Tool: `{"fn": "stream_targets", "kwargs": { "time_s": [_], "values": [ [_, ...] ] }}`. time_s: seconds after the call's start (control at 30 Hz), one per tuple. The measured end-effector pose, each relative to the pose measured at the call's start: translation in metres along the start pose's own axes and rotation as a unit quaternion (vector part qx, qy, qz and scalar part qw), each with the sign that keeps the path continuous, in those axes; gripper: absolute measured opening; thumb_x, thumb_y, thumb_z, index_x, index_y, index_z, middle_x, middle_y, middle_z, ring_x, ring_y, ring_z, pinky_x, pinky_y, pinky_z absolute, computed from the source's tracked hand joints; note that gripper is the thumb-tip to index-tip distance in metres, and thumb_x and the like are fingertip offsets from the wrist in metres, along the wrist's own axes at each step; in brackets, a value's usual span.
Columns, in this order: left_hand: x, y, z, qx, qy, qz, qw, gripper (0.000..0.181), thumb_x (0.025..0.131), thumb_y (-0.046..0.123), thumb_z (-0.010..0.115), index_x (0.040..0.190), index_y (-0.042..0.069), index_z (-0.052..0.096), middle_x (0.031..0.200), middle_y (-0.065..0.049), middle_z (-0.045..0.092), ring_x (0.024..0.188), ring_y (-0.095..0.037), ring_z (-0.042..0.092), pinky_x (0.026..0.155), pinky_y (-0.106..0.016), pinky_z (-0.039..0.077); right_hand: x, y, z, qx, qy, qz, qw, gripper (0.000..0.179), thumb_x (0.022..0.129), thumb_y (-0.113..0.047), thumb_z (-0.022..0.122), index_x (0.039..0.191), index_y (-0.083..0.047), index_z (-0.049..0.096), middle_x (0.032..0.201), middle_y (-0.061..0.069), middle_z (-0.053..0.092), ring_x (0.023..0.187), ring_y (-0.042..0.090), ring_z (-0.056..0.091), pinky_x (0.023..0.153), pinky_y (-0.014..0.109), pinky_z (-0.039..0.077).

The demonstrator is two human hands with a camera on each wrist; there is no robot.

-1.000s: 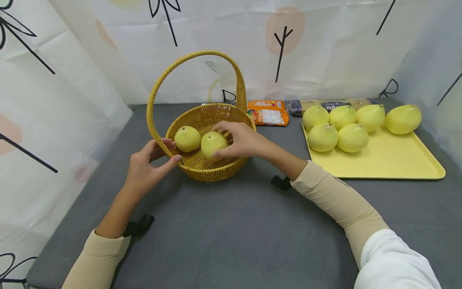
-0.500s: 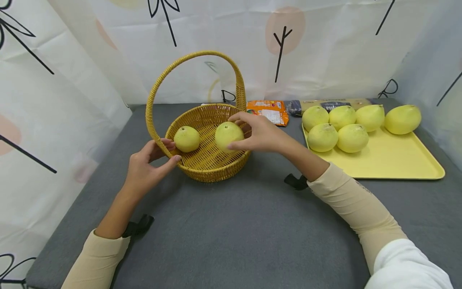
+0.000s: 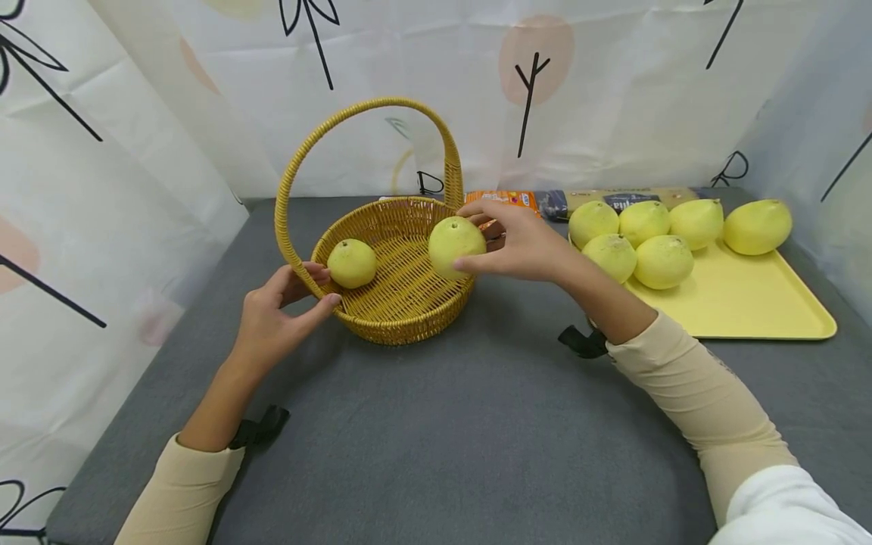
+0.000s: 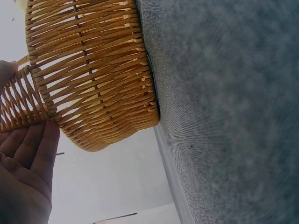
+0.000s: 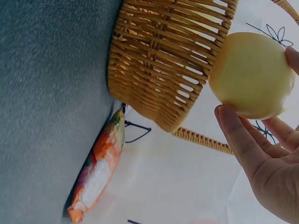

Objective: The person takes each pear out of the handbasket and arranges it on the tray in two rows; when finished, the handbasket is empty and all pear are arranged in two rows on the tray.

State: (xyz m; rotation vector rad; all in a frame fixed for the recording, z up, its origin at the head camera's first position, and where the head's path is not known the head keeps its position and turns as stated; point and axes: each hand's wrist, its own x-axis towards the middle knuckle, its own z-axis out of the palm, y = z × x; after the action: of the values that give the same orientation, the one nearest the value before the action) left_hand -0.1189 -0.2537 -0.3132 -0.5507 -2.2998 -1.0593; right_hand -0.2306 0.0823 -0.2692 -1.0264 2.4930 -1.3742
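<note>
A yellow wicker basket (image 3: pixel 402 329) with a tall arched handle stands on the table. My left hand (image 3: pixel 275 322) grips the foot of that handle at the basket's left rim, thumb in front and fingers behind. In the left wrist view the fingers (image 4: pixel 44 144) lie against the woven handle base. My right hand (image 3: pixel 524 246) holds a round pale-yellow pomelo (image 3: pixel 455 246) between thumb and fingers at the basket's right rim. The right wrist view shows this pomelo (image 5: pixel 252 74) raised at rim height. Another pomelo (image 3: pixel 352 263) lies inside the basket, at its left side.
At the right a yellow tray (image 3: pixel 763 314) bears several more pomelos (image 3: pixel 664 262). Behind the right hand lies an orange snack packet (image 3: pixel 514 198), beside a long packet (image 3: pixel 627 198) along the back. A patterned white cloth (image 3: pixel 613 98) hangs behind the grey table (image 3: pixel 436 439).
My right hand has lifted the pomelo from the middle of the basket and carried it rightward to the right rim. The left hand stays on the handle, and the other pomelo has not moved.
</note>
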Motion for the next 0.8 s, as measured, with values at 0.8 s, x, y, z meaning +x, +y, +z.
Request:
{"fn": "stream_targets", "kwargs": {
  "time_s": [0.8],
  "values": [
    [-0.005,-0.029,0.001,-0.005,-0.003,-0.005,1.0000,0.047,0.076,-0.008,0.083,0.118,-0.003,0.062,0.111,-0.013,0.071,0.099,-0.029,0.069,0.087,-0.016,0.054,-0.045,0.023,-0.049,-0.048,0.051,0.072,0.9950,0.067,0.084,-0.023,0.084,0.141,-0.008,0.053,0.133,0.015,0.057,0.110,0.030,0.062,0.092,0.041,0.056]
  ]
}}
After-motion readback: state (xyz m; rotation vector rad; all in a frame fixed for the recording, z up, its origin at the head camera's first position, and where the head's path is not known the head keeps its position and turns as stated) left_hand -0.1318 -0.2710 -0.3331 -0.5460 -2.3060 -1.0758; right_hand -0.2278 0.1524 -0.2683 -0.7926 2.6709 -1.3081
